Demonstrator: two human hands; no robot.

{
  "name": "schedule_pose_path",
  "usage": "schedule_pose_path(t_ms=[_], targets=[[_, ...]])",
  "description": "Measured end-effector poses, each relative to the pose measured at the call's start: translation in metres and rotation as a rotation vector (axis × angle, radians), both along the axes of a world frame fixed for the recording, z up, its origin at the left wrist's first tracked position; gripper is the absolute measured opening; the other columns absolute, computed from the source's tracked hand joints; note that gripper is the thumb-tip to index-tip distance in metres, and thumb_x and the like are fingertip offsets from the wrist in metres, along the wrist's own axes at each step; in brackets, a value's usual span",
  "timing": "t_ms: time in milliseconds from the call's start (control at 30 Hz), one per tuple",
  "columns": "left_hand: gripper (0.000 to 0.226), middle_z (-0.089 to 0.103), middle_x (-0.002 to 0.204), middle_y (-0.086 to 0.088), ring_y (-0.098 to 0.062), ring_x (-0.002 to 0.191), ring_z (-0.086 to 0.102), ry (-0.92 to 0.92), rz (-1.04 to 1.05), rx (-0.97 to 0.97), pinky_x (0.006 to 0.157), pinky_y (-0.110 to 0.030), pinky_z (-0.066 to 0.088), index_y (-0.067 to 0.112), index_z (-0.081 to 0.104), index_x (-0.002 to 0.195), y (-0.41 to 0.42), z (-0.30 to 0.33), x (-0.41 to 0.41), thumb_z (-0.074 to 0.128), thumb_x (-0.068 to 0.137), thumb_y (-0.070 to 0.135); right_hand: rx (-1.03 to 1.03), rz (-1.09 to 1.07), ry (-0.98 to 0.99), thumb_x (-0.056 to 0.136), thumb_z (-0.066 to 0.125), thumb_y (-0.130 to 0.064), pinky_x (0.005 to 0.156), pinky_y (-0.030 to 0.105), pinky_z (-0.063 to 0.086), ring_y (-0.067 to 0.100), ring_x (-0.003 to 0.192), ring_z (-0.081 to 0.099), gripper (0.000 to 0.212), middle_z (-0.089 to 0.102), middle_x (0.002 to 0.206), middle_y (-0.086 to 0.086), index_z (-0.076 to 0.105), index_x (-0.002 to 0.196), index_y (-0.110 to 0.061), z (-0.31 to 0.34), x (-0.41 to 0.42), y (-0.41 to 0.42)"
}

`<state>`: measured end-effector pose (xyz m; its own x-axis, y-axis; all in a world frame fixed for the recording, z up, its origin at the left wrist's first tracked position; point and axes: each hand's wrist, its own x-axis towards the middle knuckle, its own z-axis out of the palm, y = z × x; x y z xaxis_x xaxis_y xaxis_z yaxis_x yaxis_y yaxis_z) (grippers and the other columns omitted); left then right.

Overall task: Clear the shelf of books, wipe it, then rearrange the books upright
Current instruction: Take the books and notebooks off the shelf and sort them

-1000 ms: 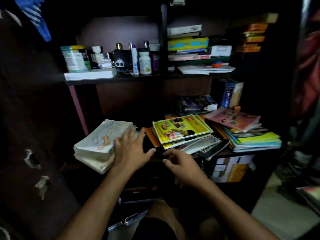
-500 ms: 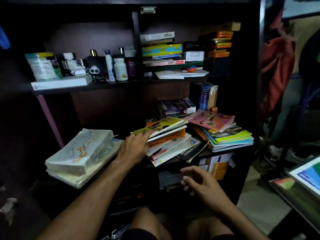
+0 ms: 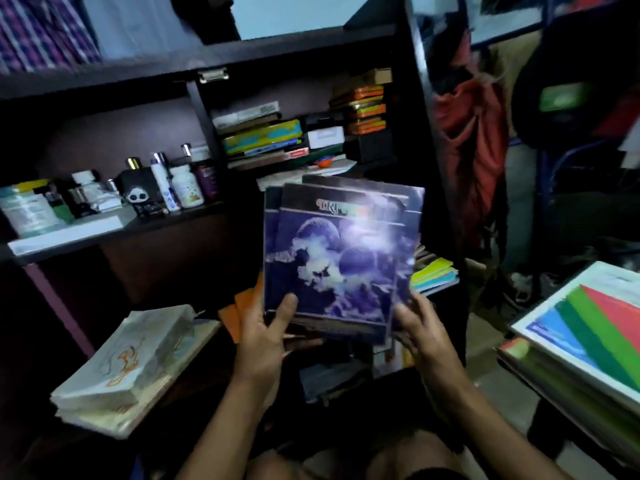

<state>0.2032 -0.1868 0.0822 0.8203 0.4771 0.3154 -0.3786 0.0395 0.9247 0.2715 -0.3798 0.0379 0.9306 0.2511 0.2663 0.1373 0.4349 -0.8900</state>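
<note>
The dark shelf unit (image 3: 429, 140) fills the far side of the scene, and the clearing step is judged to be under way: a bundle of books (image 3: 341, 258) with a blue cloud cover is held upright in front of it, lifted clear of the lower shelf. The bundle is clamped from both sides. The left hand (image 3: 266, 332) is curled round its lower left corner, thumb on the cover; the right hand (image 3: 417, 327) is wrapped on the lower right edge. More books are left behind: a pale bundle (image 3: 124, 368) lies flat at the near left, and a coloured pile (image 3: 434, 273) is partly hidden behind the held bundle on the right. Wiping looks some way off.

A set-down spot is called for next, probably away from the shelf. At the near right a stack (image 3: 581, 344) topped by a striped cover is seen and may serve, though that is only a guess. Bottles (image 3: 183, 183) and jars are crowded on the upper left shelf, boxes (image 3: 367, 105) and flat books on the upper right. Hanging red cloth (image 3: 467, 133) is draped just beside the unit's right wall and could be brushed on a swing to the right.
</note>
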Motion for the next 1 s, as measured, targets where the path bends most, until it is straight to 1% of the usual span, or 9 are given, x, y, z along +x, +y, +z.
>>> schedule_pose_path(t_ms=[100, 233, 300, 400, 567, 700, 833, 933, 1000], targets=[[0.043, 0.075, 0.112, -0.004, -0.028, 0.088, 0.074, 0.120, -0.189, -0.121, 0.053, -0.041, 0.061, 0.027, 0.058, 0.128, -0.053, -0.024, -0.012, 0.063, 0.085, 0.024, 0.059, -0.147, -0.022, 0.072, 0.081, -0.056, 0.100, 0.057, 0.051, 0.032, 0.112, 0.068, 0.060, 0.072, 0.120, 0.006, 0.065, 0.122, -0.028, 0.020, -0.006, -0.028], [0.050, 0.074, 0.117, -0.007, -0.032, 0.090, 0.074, 0.204, -0.316, -0.109, 0.053, -0.037, 0.060, 0.028, 0.052, 0.135, -0.089, -0.033, -0.011, 0.062, 0.086, 0.033, -0.180, -0.273, -0.217, 0.082, 0.077, -0.037, 0.096, 0.056, 0.053, 0.018, 0.103, 0.071, 0.038, 0.073, 0.112, -0.006, 0.059, 0.115, -0.040, 0.044, -0.004, -0.070], [0.055, 0.074, 0.117, -0.002, -0.027, 0.089, 0.075, 0.234, -0.336, 0.018, 0.054, -0.033, 0.060, 0.034, 0.046, 0.138, -0.102, -0.026, -0.001, 0.064, 0.086, 0.034, -0.225, -0.270, -0.311, 0.088, 0.077, -0.028, 0.098, 0.058, 0.052, 0.024, 0.108, 0.069, 0.041, 0.071, 0.117, 0.000, 0.056, 0.123, -0.032, 0.061, -0.004, -0.095], [0.066, 0.062, 0.128, 0.020, 0.007, 0.101, 0.067, 0.139, -0.368, 0.259, 0.075, -0.016, 0.057, 0.037, 0.029, 0.143, -0.132, -0.016, 0.029, 0.065, 0.092, 0.018, -0.319, -0.303, -0.457, 0.091, 0.073, -0.012, 0.096, 0.053, 0.054, 0.026, 0.111, 0.068, 0.043, 0.070, 0.118, 0.005, 0.048, 0.125, -0.019, 0.086, -0.008, -0.144], [0.060, 0.058, 0.125, 0.029, 0.016, 0.106, 0.060, 0.079, -0.583, 0.360, 0.087, -0.008, 0.047, 0.030, 0.031, 0.140, -0.206, 0.007, 0.092, 0.059, 0.097, -0.001, -0.505, -0.665, -0.541, 0.091, 0.074, -0.018, 0.087, 0.029, 0.054, 0.000, 0.096, 0.066, 0.042, 0.066, 0.106, -0.021, 0.043, 0.120, -0.017, 0.103, -0.013, -0.211], [0.084, 0.040, 0.153, 0.020, -0.002, 0.133, 0.049, 0.074, -0.684, 0.407, 0.110, -0.025, 0.042, 0.032, 0.014, 0.156, -0.249, 0.011, 0.125, 0.064, 0.096, 0.004, -0.556, -0.918, -0.331, 0.087, 0.076, -0.018, 0.072, 0.010, 0.044, -0.013, 0.082, 0.061, 0.044, 0.063, 0.093, -0.021, 0.041, 0.113, -0.017, 0.087, -0.010, -0.243], [0.073, 0.048, 0.145, 0.022, 0.014, 0.128, 0.046, 0.076, -0.692, 0.550, 0.101, -0.008, 0.038, 0.045, 0.025, 0.146, -0.272, -0.012, 0.136, 0.066, 0.096, 0.011, -0.797, -0.835, 0.064, 0.084, 0.074, -0.031, 0.081, 0.031, 0.046, 0.019, 0.095, 0.064, 0.052, 0.062, 0.101, -0.006, 0.034, 0.118, -0.024, 0.068, -0.002, -0.269], [0.071, 0.040, 0.154, 0.017, 0.004, 0.140, 0.039, 0.054, -0.630, 0.633, 0.115, -0.023, 0.031, 0.049, 0.023, 0.152, -0.280, -0.024, 0.144, 0.065, 0.097, 0.030, -0.879, -0.779, 0.157, 0.086, 0.072, -0.036, 0.093, 0.038, 0.049, 0.028, 0.108, 0.063, 0.054, 0.064, 0.116, 0.005, 0.034, 0.121, -0.021, 0.065, 0.003, -0.282], [0.066, 0.048, 0.149, 0.015, -0.002, 0.136, 0.046, 0.067, -0.550, 0.630, 0.117, -0.034, 0.036, 0.046, 0.032, 0.151, -0.286, -0.022, 0.148, 0.063, 0.094, 0.042, -0.895, -0.759, 0.185, 0.089, 0.069, -0.039, 0.098, 0.042, 0.049, 0.030, 0.113, 0.062, 0.052, 0.063, 0.126, 0.009, 0.035, 0.122, -0.017, 0.064, 0.007, -0.283]])
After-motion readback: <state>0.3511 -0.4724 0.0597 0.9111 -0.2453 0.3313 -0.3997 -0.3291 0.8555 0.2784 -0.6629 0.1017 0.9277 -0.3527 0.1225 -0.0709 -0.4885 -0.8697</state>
